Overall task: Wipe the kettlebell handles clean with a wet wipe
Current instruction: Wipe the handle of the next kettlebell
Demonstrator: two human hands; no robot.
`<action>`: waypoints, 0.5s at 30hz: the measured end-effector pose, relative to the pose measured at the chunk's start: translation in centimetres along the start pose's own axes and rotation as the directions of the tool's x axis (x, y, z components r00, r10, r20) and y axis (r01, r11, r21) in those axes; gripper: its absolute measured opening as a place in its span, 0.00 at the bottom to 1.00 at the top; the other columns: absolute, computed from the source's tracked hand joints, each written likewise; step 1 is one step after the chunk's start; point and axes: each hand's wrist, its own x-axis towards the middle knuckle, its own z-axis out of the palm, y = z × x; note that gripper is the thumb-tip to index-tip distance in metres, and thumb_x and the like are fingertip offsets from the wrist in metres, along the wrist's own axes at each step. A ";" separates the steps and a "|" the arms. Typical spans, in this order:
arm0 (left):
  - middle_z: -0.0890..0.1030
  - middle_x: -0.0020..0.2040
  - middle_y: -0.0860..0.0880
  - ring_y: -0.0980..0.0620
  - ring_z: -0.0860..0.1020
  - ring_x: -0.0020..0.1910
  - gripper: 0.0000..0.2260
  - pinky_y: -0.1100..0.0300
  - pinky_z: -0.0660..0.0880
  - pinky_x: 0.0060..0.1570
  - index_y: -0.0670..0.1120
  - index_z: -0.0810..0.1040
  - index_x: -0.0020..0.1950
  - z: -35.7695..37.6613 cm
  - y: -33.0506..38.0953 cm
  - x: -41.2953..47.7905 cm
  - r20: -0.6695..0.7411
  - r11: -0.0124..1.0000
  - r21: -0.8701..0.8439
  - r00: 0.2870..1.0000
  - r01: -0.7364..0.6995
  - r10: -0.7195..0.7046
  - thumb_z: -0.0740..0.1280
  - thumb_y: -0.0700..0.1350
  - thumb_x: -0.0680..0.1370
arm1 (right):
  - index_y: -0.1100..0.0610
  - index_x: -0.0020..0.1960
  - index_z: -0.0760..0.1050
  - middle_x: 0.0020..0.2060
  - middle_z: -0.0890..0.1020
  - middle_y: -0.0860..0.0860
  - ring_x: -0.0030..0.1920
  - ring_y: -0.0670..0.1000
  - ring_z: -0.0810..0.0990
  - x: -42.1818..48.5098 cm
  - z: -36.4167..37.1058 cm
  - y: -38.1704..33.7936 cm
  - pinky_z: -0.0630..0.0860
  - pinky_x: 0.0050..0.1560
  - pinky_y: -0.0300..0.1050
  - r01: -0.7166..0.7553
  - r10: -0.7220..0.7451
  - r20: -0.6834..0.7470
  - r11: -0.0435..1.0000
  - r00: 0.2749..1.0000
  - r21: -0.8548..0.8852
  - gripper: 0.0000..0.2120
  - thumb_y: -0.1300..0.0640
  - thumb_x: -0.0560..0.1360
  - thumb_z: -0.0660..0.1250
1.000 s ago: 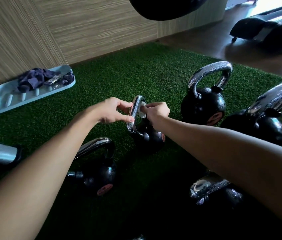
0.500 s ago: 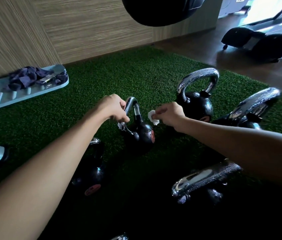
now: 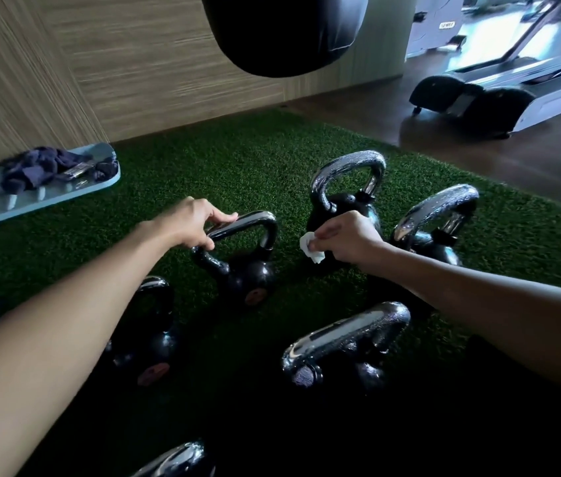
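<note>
A: Is any writing showing up anywhere?

B: Just one spot is offering letters: a short dark word [image 3: 446, 25] is sitting on the white machine housing [image 3: 430, 12] at the far right, and it is coming out too blurred to spell.

A: Are the weights carrying numbers?

B: The small black kettlebell with the chrome handle [image 3: 244, 278] in the middle is wearing a round reddish sticker [image 3: 254, 296] low on its body, and the black kettlebell nearer on the left [image 3: 160, 342] is showing a pinkish round sticker [image 3: 151, 373] of the same kind. Both stickers are lying in shadow, and nothing on them is reading as a letter or a figure.
</note>
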 end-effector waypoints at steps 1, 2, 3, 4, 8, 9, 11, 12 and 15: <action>0.75 0.71 0.45 0.50 0.81 0.51 0.36 0.55 0.78 0.55 0.67 0.68 0.73 0.0 0.3 -0.3 -0.005 1.000 0.013 1.000 0.000 0.000 0.79 0.43 0.72 | 0.50 0.42 0.86 0.38 0.87 0.48 0.33 0.44 0.80 -0.4 -0.4 -0.4 0.73 0.33 0.37 0.013 -0.013 0.007 1.000 1.000 -0.007 0.08 0.54 0.66 0.83; 0.76 0.69 0.45 0.51 0.81 0.48 0.35 0.53 0.79 0.52 0.67 0.68 0.74 0.1 0.9 -0.6 -0.025 0.999 0.033 1.000 -0.004 0.005 0.77 0.42 0.74 | 0.51 0.43 0.86 0.39 0.87 0.48 0.31 0.43 0.78 -0.9 -0.9 -0.8 0.73 0.33 0.38 0.031 -0.031 0.016 0.999 0.999 -0.018 0.08 0.54 0.67 0.82; 0.77 0.67 0.46 0.50 0.80 0.49 0.33 0.51 0.79 0.53 0.65 0.68 0.75 0.3 1.7 -1.0 -0.071 0.999 0.049 0.997 -0.022 0.026 0.75 0.42 0.75 | 0.52 0.44 0.86 0.39 0.87 0.48 0.30 0.42 0.77 -1.5 -1.4 -1.3 0.74 0.34 0.38 0.059 -0.058 0.023 0.998 0.998 -0.035 0.08 0.55 0.67 0.82; 0.79 0.65 0.48 0.49 0.79 0.53 0.31 0.51 0.79 0.55 0.63 0.69 0.75 0.5 2.8 -1.7 -0.126 0.998 0.032 0.990 -0.055 0.059 0.73 0.44 0.76 | 0.52 0.44 0.86 0.39 0.87 0.47 0.30 0.40 0.77 -2.1 -2.1 -1.7 0.75 0.35 0.39 0.099 -0.097 0.029 0.993 0.995 -0.067 0.08 0.54 0.67 0.82; 0.85 0.57 0.55 0.63 0.80 0.42 0.13 0.68 0.74 0.39 0.59 0.85 0.59 1.1 8.9 -6.6 -0.045 0.924 -0.338 0.984 -0.179 0.175 0.74 0.58 0.75 | 0.50 0.43 0.84 0.40 0.86 0.43 0.34 0.35 0.81 -5.4 -5.6 -3.0 0.75 0.37 0.32 0.326 -0.308 0.115 0.919 0.945 -0.223 0.06 0.52 0.68 0.78; 0.87 0.51 0.56 0.66 0.78 0.34 0.12 0.69 0.71 0.32 0.59 0.86 0.55 1.2 10.4 -8.2 0.043 0.904 -0.388 0.976 -0.181 0.214 0.73 0.61 0.74 | 0.50 0.43 0.83 0.39 0.86 0.43 0.37 0.34 0.82 -6.3 -6.5 -3.0 0.74 0.38 0.29 0.373 -0.349 0.136 0.893 0.927 -0.252 0.06 0.52 0.67 0.78; 0.86 0.46 0.60 0.66 0.78 0.34 0.15 0.68 0.74 0.32 0.60 0.87 0.52 1.4 12.9 -10.8 0.121 0.896 -0.392 0.954 -0.207 0.273 0.72 0.66 0.72 | 0.49 0.42 0.82 0.38 0.86 0.42 0.39 0.35 0.82 -8.3 -8.2 -2.8 0.74 0.41 0.27 0.448 -0.413 0.178 0.852 0.893 -0.271 0.06 0.53 0.68 0.78; 0.85 0.48 0.63 0.66 0.80 0.40 0.16 0.67 0.77 0.39 0.61 0.87 0.53 1.5 13.8 -11.7 0.128 0.903 -0.374 0.952 -0.212 0.277 0.73 0.67 0.70 | 0.49 0.42 0.82 0.37 0.85 0.41 0.40 0.35 0.82 -9.3 -8.9 -2.5 0.74 0.41 0.27 0.493 -0.448 0.211 0.822 0.869 -0.285 0.05 0.53 0.68 0.77; 0.85 0.51 0.64 0.67 0.81 0.50 0.19 0.67 0.77 0.54 0.58 0.87 0.54 1.7 15.8 -12.8 0.175 0.917 -0.354 0.950 -0.183 0.257 0.78 0.64 0.67 | 0.48 0.43 0.82 0.39 0.85 0.39 0.41 0.32 0.81 -11.3 -10.3 -1.7 0.74 0.40 0.28 0.603 -0.514 0.318 0.707 0.797 -0.369 0.05 0.48 0.72 0.76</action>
